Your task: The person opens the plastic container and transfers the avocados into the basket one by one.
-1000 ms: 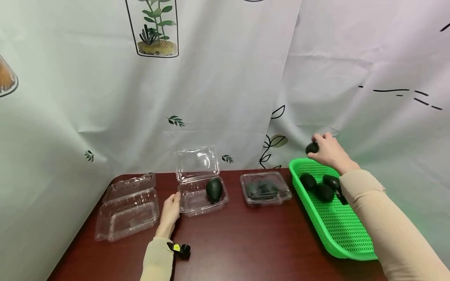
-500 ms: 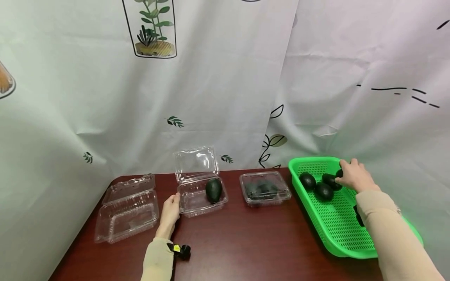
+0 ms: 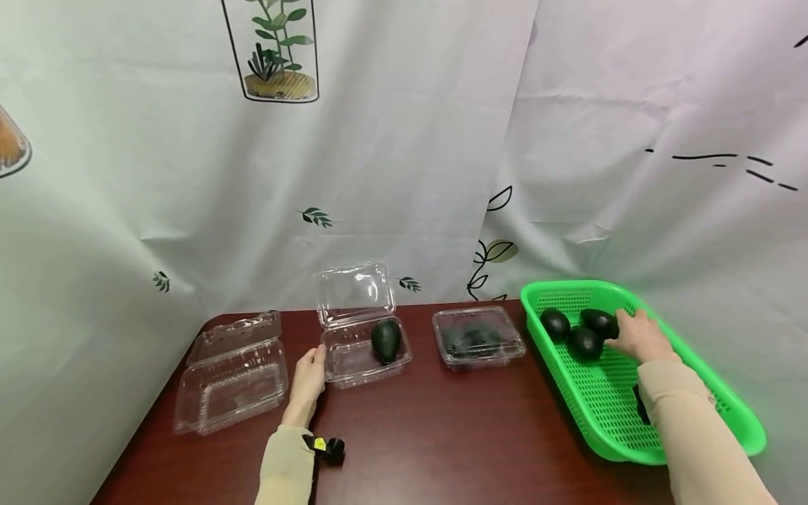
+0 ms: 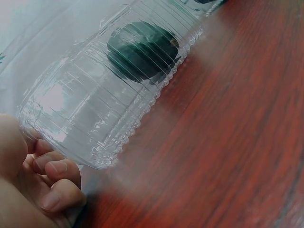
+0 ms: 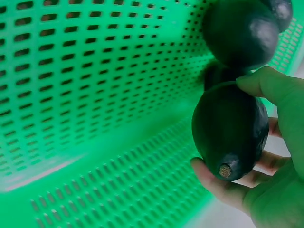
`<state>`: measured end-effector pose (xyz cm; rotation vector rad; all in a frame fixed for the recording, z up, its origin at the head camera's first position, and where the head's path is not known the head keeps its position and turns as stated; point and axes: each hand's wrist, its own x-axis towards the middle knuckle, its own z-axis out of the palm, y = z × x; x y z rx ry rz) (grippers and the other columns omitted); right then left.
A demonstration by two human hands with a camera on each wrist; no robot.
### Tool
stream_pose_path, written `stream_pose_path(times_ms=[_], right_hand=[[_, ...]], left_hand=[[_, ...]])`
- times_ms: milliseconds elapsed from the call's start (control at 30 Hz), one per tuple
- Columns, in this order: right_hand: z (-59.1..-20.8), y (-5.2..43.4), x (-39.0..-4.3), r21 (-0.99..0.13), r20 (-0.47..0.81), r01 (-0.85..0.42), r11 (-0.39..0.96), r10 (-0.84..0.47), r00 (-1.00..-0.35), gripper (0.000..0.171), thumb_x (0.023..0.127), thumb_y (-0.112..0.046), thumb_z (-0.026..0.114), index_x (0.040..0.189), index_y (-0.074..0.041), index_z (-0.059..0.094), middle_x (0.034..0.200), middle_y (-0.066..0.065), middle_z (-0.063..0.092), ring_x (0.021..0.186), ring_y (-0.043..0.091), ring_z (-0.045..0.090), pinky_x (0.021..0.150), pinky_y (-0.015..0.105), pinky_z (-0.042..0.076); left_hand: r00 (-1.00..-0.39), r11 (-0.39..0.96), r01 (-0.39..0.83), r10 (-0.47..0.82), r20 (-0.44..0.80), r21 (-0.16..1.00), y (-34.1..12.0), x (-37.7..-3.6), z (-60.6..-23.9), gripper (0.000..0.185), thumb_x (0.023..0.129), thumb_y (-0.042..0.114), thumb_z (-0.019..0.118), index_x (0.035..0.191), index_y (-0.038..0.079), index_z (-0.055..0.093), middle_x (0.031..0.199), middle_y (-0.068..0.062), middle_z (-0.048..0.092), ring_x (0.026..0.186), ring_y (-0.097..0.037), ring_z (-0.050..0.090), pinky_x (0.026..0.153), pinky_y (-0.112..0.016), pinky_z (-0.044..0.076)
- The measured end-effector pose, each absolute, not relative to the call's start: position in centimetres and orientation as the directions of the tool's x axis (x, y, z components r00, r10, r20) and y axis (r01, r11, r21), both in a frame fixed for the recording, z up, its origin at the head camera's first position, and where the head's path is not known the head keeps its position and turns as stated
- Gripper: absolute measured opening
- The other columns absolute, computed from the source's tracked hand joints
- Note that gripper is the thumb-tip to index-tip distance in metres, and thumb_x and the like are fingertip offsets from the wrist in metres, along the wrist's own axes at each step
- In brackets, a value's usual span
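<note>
R hand [image 3: 637, 337] was down inside the green basket [image 3: 701, 379] at the table's R end, fingers and thumb curled round a dark avocado [image 5: 230, 130], stem end toward the wrist cam. In the head view that fruit was mostly hidden behind the hand. Other avocados [image 3: 555, 323] lay just beside it in the basket's far end, touching each other. L hand [image 3: 308, 382] rested on the table [image 3: 442, 435] w/ fingers curled against the near L corner of the open clamshell box [image 3: 362, 354]; it pinched the rim betw. thumb and fingers. One avocado in box [image 3: 386, 340] lay at its R side, lid standing up behind. A closed clamshell [image 3: 477, 338] w/ dark fruit sat betw. that box and the basket. Another open, empty-looking clamshell [image 3: 230, 375] sat well L
</note>
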<state>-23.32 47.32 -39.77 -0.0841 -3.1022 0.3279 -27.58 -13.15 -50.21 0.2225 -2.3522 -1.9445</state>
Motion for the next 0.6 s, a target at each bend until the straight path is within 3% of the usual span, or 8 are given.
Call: stream_pose_path(times_ms=[267, 600], right_hand=[[-41.4, 48.0, -22.7, -0.252, -0.03, 0.105, 0.962, 0.101, -0.994, 0.08, 0.088, -0.024, 0.069, 0.138, 0.02, 0.024, 0.123, 0.055, 0.019, 0.105, 0.073, 0.029, 0.071, 0.072, 0.039], [-42.2, 48.9, -22.4, -0.27, -0.031, 0.13, 0.954, 0.126, -0.992, 0.079, 0.088, -0.022, 0.069, 0.137, 0.021, 0.023, 0.121, 0.055, 0.018, 0.101, 0.072, 0.03, 0.071, 0.071, 0.039]], left_hand=[[-0.986, 0.184, -0.063, -0.166, -0.033, 0.981, -13.1, -27.4, -50.2, 0.04, 0.107, 0.035, 0.037, 0.078, 0.008, 0.04, 0.057, 0.002, 0.031, 0.045, -0.011, 0.03, 0.045, -0.025, 0.03], [-0.988, 0.164, -0.051, -0.155, -0.025, 0.985, -13.2, -27.5, -50.2, 0.04, 0.107, 0.035, 0.037, 0.078, 0.008, 0.038, 0.057, 0.002, 0.029, 0.044, -0.011, 0.028, 0.045, -0.025, 0.029]])
